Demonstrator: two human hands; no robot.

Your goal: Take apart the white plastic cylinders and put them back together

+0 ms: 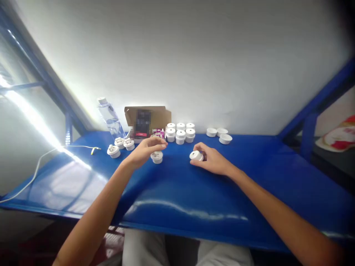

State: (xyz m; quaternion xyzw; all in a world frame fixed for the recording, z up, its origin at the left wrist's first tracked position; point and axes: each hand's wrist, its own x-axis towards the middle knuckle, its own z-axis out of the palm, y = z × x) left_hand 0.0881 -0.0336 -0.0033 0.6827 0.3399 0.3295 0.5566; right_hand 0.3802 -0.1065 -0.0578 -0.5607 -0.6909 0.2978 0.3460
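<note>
One white round piece (196, 155) sits between the thumb and curled fingers of the right hand (212, 159), which grasps it by the sides, its holed face tilted up and showing past the fingertips. It looks light and stiff, likely a hard plastic, with a smooth shell that could slip; the round side wall seems the safest hold. Whether it touches the table is hard to tell.

The left hand (142, 150) grips nothing visible: its fingers reach out loosely above a white round base (157, 158), partly beneath them; contact cannot be told. That base should also be best taken by its rim.

Just beyond the fingers of both hands, between them, stand stacked white units (180, 135), close enough to be knocked. Three shallow white cups (225, 139) lie beyond the right fingers, farther right; three white fittings (113, 151) lie left of the left fingers. Nearside of the fingers, the blue table (177, 188) gives room down to its front edge; behind the units, the wall (208, 66) limits reach.
</note>
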